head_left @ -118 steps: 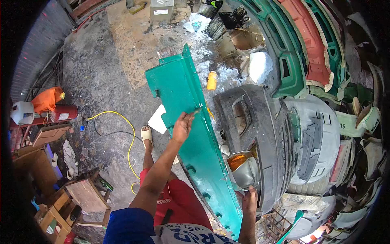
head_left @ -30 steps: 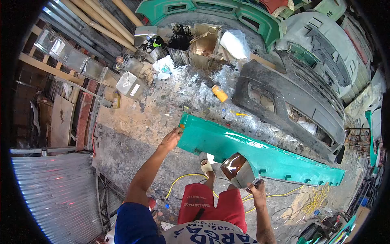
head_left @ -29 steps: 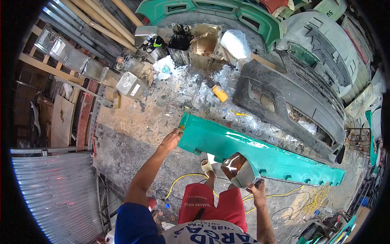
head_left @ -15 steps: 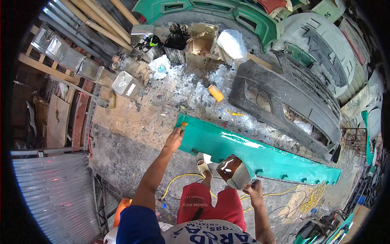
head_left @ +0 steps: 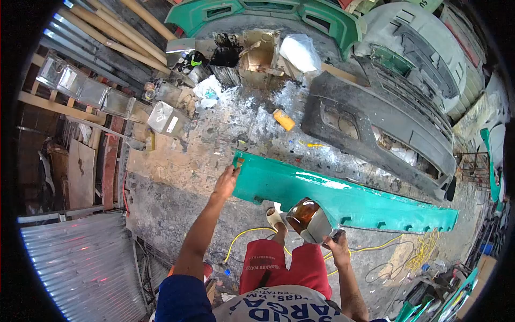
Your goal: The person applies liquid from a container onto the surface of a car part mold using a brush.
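A long green molded panel [head_left: 322, 192], glossy and wet-looking in places, stretches across the floor in front of me. At its left end is my left hand [head_left: 227, 180], fingers closed around a small brush-like tool whose orange-brown tip [head_left: 240, 160] touches or nearly touches the panel; the tool is too small to make out fully. My right hand [head_left: 337, 246] grips the handle side of a shiny cut-open metal can [head_left: 317, 228], tilted above the panel's near edge. Brown liquid [head_left: 304, 213] shows inside the can.
A grey car bumper [head_left: 370, 129] lies beyond the panel. An orange-yellow bottle [head_left: 284, 119] and a square tin [head_left: 163, 118] are on the stained floor. Yellow cable [head_left: 424, 252] coils at the right, with a strand near my feet. Another green bumper [head_left: 343, 32] stands at the back.
The view has shifted slightly. My left hand stays by the panel's left end, with the small tool's tip a little higher there. The can remains in my right hand over the near edge.
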The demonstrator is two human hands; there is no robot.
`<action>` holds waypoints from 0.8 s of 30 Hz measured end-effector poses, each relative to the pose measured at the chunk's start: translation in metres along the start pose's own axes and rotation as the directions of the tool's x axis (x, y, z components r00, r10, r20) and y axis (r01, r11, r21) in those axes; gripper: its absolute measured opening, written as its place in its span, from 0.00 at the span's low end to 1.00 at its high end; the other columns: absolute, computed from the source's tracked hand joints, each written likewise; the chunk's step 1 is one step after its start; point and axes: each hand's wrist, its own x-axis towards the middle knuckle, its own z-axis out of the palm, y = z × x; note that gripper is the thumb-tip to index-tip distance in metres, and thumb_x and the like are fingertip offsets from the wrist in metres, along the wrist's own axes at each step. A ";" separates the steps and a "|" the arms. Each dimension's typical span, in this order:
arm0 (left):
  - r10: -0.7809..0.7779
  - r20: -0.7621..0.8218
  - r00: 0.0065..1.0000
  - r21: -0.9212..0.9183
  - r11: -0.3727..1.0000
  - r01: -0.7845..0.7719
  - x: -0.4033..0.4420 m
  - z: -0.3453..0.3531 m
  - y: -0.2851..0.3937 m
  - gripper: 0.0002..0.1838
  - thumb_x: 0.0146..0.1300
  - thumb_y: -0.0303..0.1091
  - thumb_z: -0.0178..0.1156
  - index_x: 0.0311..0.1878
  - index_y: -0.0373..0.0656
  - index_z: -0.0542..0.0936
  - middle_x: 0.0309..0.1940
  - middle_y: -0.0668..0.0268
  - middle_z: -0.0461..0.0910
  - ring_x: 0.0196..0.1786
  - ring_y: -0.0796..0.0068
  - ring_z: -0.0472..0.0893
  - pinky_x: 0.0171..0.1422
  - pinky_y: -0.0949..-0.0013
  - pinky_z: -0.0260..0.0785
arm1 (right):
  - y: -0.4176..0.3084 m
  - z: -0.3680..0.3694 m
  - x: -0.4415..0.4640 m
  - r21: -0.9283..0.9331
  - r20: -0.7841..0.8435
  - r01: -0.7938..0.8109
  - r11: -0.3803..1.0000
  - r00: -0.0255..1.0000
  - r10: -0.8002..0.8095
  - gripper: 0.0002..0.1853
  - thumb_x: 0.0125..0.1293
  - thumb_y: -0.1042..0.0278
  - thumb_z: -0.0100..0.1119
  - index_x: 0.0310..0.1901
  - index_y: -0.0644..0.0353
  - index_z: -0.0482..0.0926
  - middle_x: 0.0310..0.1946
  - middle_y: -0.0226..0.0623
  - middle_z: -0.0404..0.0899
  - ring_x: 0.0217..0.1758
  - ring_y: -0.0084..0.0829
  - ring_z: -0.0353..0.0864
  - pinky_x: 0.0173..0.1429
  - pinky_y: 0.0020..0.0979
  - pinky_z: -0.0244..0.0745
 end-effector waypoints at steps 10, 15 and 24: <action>-0.111 -0.075 0.991 -0.211 0.973 0.093 -0.010 0.008 0.003 0.16 0.65 0.29 0.54 0.56 0.38 0.76 0.44 0.51 0.74 0.48 0.51 0.78 0.49 0.55 0.77 | -0.017 -0.001 -0.011 0.148 0.001 -0.057 0.987 0.998 0.057 0.27 0.54 0.59 0.72 0.48 0.66 0.71 0.41 0.38 0.77 0.41 0.27 0.77 0.45 0.31 0.77; -0.202 -0.239 0.950 -0.264 0.955 0.136 -0.020 0.054 0.035 0.13 0.65 0.32 0.57 0.51 0.41 0.79 0.40 0.51 0.76 0.40 0.49 0.79 0.44 0.53 0.73 | 0.004 -0.020 -0.010 0.027 0.019 -0.095 0.995 0.995 0.094 0.27 0.59 0.60 0.68 0.54 0.62 0.67 0.51 0.41 0.75 0.50 0.33 0.79 0.49 0.37 0.82; -0.275 -0.087 0.958 -0.888 0.458 0.050 -0.044 -0.039 0.166 0.06 0.65 0.26 0.61 0.43 0.38 0.83 0.33 0.63 0.81 0.34 0.76 0.79 0.36 0.71 0.71 | 0.041 -0.007 0.043 -0.280 -0.078 0.028 0.960 0.996 -0.052 0.31 0.54 0.53 0.73 0.48 0.70 0.71 0.40 0.40 0.78 0.42 0.27 0.77 0.42 0.31 0.77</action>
